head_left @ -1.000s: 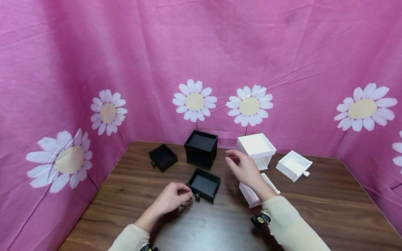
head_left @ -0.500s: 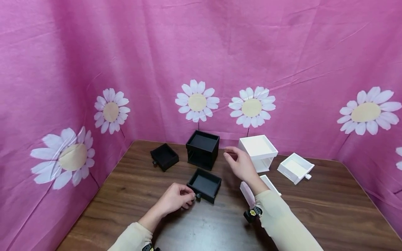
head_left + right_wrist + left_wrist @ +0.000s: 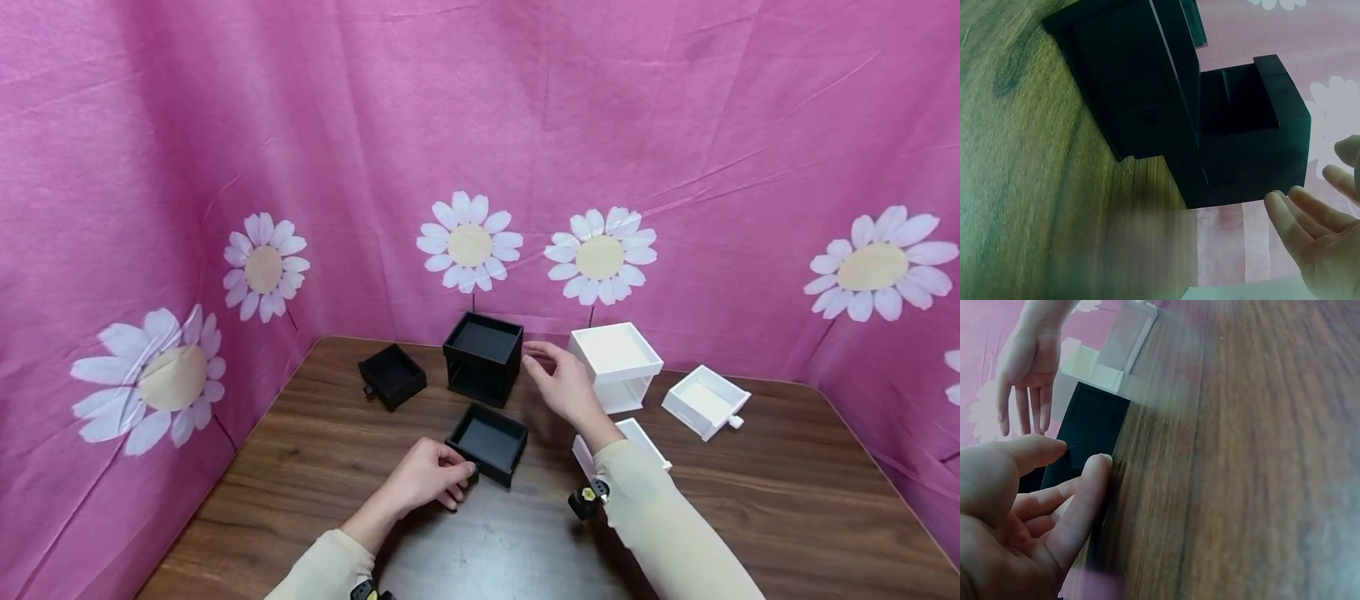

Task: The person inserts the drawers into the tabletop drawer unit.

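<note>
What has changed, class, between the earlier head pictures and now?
The left hand moved right, reaching the front of the near black drawer; whether it grips anything is unclear. The right hand moved left, to the side of the black box; contact is unclear. That drawer, the black box and the white box stayed put.

Wooden table (image 3: 757,508), black box (image 3: 483,360), white box (image 3: 617,362), loose drawers (image 3: 489,442)
</note>
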Tool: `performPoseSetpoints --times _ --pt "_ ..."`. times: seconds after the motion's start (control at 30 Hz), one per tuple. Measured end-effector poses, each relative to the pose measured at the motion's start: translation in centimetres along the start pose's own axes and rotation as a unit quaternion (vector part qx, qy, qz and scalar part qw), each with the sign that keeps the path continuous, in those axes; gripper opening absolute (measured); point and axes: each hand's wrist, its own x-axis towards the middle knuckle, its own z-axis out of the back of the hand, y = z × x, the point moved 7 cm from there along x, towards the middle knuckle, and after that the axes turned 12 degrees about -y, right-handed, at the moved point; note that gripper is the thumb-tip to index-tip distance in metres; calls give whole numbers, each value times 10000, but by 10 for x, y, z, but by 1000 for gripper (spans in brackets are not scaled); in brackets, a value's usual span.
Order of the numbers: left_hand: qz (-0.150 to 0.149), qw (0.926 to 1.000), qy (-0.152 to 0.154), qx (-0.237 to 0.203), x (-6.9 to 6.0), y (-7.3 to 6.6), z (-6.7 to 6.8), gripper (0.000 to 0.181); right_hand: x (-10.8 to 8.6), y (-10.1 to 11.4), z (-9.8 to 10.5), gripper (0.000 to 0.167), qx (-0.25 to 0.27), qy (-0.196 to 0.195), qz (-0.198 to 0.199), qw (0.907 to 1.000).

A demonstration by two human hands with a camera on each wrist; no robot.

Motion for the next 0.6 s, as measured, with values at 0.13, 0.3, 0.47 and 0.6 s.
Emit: performPoseSetpoints --times 0.13,0.3,0.47,0.6 --pt "85 10000 33 -26 1 0 -3 24 2 0 -3 38 72 8 -16 10000" --pt "271 9996 10 -7 2 3 -6 24 4 -2 -10 40 114 -3 -70 9999" --pt "386 9992 -78 57 2 4 -9 25 8 -6 -16 45 316 -181 -182 9992" --pt "415 9991 -67 38 3 3 -12 26 9 -9 -18 47 428 -294 -355 9980"
